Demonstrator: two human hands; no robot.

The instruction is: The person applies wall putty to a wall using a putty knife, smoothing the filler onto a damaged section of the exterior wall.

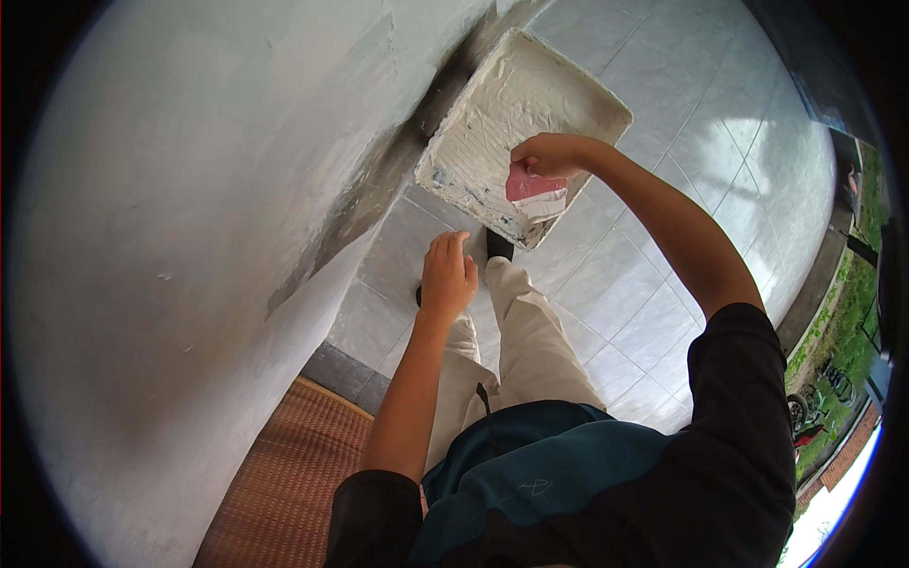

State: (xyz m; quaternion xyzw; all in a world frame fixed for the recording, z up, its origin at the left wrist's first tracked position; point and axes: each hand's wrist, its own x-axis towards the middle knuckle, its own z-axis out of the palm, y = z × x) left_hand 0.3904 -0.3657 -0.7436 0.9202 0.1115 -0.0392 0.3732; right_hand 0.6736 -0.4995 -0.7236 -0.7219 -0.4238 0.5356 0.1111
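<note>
My right hand (550, 154) grips a pink scraper (528, 185) over the near right part of a shallow rectangular tray (576, 76). White paste coats the scraper's lower edge. Off-white paste (540, 95) is smeared in ridges across the tray's inside, with a few dark patches near the left and near sides. My left hand (449, 275) hangs between the wall and my legs, touching nothing, its fingers loosely bent and the thumb apart.
A pale wall (208, 208) rises on the left, with rougher grey patches low down. Grey tiles (615, 293) cover the floor. A brown woven surface (294, 473) lies at the lower left. Beyond the floor's right edge are grass (828, 350) and parked wheeled vehicles (805, 407).
</note>
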